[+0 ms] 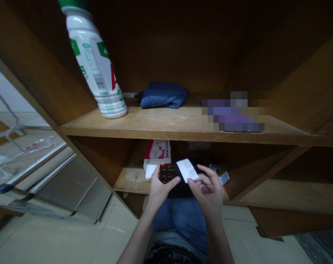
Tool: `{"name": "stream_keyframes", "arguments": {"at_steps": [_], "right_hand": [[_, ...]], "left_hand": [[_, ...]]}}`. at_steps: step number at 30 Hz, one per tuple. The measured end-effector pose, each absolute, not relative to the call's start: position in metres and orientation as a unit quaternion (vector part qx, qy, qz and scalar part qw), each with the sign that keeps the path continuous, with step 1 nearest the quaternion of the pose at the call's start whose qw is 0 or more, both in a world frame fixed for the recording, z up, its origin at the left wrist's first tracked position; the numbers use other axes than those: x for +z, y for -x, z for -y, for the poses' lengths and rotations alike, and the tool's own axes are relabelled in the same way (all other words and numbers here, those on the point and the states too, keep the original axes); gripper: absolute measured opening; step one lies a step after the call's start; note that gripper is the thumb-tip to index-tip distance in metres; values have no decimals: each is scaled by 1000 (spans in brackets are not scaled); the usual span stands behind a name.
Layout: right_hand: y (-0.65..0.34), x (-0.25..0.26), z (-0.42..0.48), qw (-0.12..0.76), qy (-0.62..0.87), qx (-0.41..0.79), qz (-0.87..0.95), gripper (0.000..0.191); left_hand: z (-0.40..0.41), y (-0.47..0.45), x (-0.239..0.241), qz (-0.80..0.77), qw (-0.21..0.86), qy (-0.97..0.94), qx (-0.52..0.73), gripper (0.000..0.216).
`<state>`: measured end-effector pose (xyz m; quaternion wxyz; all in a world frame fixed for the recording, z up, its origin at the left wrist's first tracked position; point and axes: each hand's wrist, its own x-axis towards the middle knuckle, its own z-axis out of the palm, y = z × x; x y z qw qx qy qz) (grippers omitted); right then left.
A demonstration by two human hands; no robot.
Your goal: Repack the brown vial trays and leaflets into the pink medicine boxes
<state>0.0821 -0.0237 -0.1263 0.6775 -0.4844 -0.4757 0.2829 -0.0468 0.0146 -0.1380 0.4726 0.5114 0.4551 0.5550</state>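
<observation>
My left hand (pixel 158 186) grips a dark, flat rectangular object (pixel 170 173) by its left end, thumb across its front. My right hand (pixel 207 189) pinches a small white printed paper slip (pixel 187 169) against the right side of that dark object. Both hands are held in front of the lower wooden shelf (pixel 130 180). Right behind them a red and white box (pixel 156 154) leans on that lower shelf.
On the upper wooden shelf (pixel 166 126) stand a white plastic bottle with green cap (pixel 96 62), a folded blue cloth (pixel 163 94) and a blurred purple object (pixel 234 112). Metal rails (pixel 36 172) lie at the left over a tiled floor. My blue-clad legs (pixel 180 220) show below.
</observation>
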Motion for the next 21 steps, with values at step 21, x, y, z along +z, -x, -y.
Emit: {"name": "stream_keyframes", "arguments": {"at_steps": [21], "right_hand": [[-101,-135,19,629,476,218,574,41]], "left_hand": [[-13,51,-138,-444,462,-510,573,42]]}}
